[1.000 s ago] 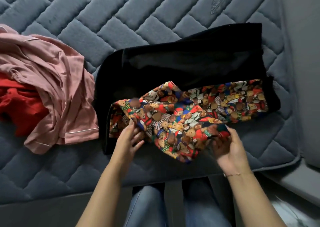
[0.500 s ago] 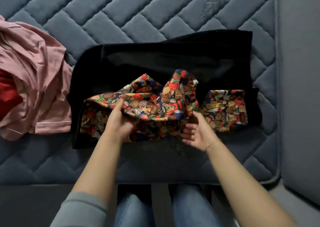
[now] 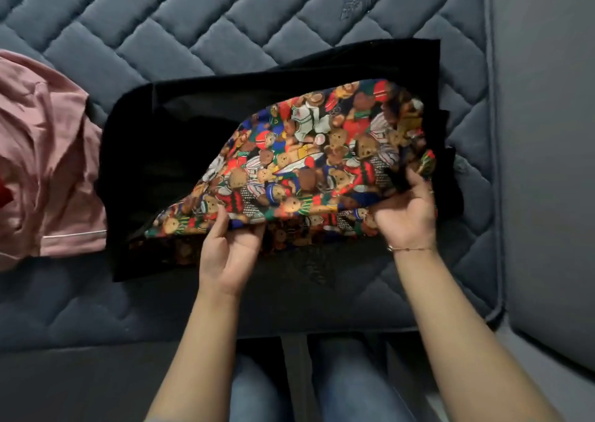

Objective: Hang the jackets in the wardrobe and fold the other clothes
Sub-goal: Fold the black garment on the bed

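Pink satin garment (image 3: 48,170) lies crumpled far left on the quilted grey-blue bed (image 3: 225,28); beside it, the black garment with teddy-bear print lining (image 3: 309,164) lies mid-fold. Left hand (image 3: 230,247) pinches the printed edge, right hand (image 3: 407,215) grips the bunched corner. Uneven pulling could skew the fold; that slack cloth looks ready to slide.

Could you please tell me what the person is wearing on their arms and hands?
Both forearms are bare, no sleeves showing. The right hand has a thin chain bracelet at the wrist and what looks like a ring on one finger. The left hand wears nothing visible.
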Demonstrator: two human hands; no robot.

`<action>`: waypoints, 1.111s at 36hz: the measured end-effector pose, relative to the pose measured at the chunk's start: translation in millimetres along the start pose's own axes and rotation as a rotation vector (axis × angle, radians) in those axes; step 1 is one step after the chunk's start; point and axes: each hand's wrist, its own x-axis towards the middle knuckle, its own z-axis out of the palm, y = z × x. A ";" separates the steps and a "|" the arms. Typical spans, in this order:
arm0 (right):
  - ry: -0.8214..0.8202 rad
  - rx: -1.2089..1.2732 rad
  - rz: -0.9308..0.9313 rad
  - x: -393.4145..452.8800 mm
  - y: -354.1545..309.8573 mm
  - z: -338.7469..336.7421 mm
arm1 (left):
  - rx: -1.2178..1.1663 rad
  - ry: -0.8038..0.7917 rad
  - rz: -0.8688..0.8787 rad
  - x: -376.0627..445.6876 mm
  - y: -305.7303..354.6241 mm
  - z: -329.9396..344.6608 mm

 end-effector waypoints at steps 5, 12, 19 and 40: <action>0.289 -0.123 0.033 12.2 -33.8 -55.0 | -0.102 0.155 -0.074 14.1 -24.0 -20.7; 0.370 -0.254 -0.002 35.7 -35.6 -93.8 | -0.054 0.326 -0.042 40.9 4.6 -59.8; 0.354 -0.411 -0.034 34.2 -24.0 -100.6 | 0.124 0.452 0.035 46.2 34.9 -60.4; 0.499 -1.582 -0.795 23.5 -43.5 -109.4 | 1.446 0.136 0.598 10.1 -60.6 -16.0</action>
